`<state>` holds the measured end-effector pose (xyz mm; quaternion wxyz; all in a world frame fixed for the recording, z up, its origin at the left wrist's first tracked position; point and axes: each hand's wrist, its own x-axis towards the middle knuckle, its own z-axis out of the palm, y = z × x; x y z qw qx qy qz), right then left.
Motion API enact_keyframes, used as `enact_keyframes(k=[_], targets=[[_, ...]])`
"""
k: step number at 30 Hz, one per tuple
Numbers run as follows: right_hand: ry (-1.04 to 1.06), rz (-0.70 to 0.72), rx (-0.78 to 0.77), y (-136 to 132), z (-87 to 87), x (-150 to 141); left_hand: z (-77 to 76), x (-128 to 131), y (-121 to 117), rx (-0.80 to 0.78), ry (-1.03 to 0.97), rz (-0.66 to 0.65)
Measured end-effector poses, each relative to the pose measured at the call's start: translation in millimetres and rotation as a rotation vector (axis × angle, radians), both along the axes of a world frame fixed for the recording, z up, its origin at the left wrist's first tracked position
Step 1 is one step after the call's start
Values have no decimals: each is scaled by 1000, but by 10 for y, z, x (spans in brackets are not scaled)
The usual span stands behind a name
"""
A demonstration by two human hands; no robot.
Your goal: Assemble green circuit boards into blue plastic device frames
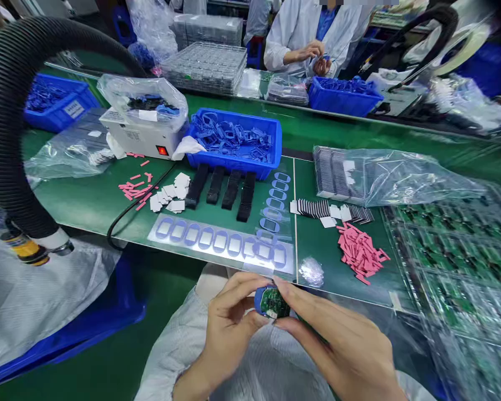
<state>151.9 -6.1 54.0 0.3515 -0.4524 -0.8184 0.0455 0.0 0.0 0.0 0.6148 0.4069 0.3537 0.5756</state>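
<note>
Between my two hands, just off the table's front edge, is a small green circuit board (274, 301) seated in a blue plastic frame (258, 301). My left hand (232, 323) pinches the blue frame's left side with thumb and fingers. From the right, my right hand (338, 334) grips the board's other end between thumb and fingertips. Beyond them lies a sheet of blue oval stickers (220, 240), with a small pile of clear film pieces (311, 272) to its right.
A blue bin of plastic frames (275, 139) stands behind black strips (246, 196). Pink strips (361, 250) are heaped at right, near trays of circuit boards (455, 278). A black hose (4, 111) arches at left. A co-worker in white (292, 33) sits opposite.
</note>
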Motion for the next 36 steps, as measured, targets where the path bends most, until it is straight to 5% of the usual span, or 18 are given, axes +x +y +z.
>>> enact_keyframes(k=[10,19,24,30,36], targets=[[2,30,26,2,-4,63,121,18,53,-30,87,196],[-175,59,135,-41,-73,154,255,-42,-1,-5,125,5],[-142,132,74,-79,-105,162,280,-6,19,-68,174,130],[561,-76,-363,-2,-147,12,296,3,-9,34,258,122],[757,11,-652,88,-93,50,237,-11,1,239,362,165]])
